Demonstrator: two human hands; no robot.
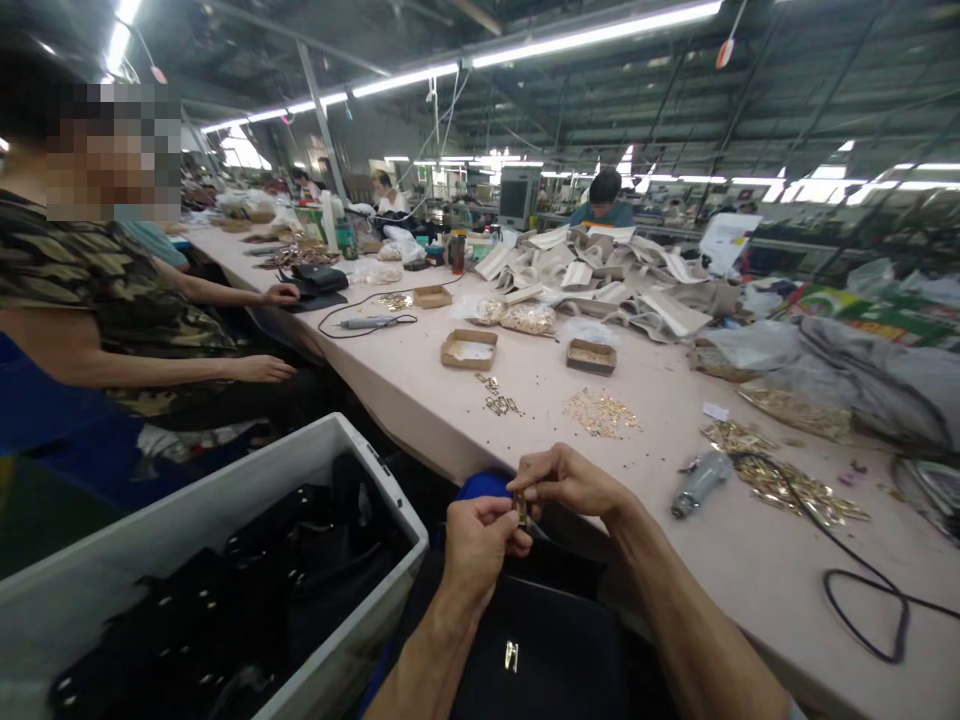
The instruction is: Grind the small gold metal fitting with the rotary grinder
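Observation:
My left hand [478,545] and my right hand [568,480] meet in front of me at the table edge. Both are closed, fingertips pinching a small gold metal fitting [521,508] between them. Fingers cover part of it, so its exact kind is unclear. Below my hands, a black bag panel [555,640] lies across my lap, with a gold clasp plate [511,656] on its surface. Ahead on the table are a few rectangular metal frames [501,402] and a scatter of tiny gold pieces [601,412].
A grey electric screwdriver [702,482] with a black cord lies at right, beside piled gold fittings [795,490]. Small cardboard boxes [469,349] stand farther back. At left, a white bin [375,455] holds black bags; a person in camouflage [112,300] sits beyond it.

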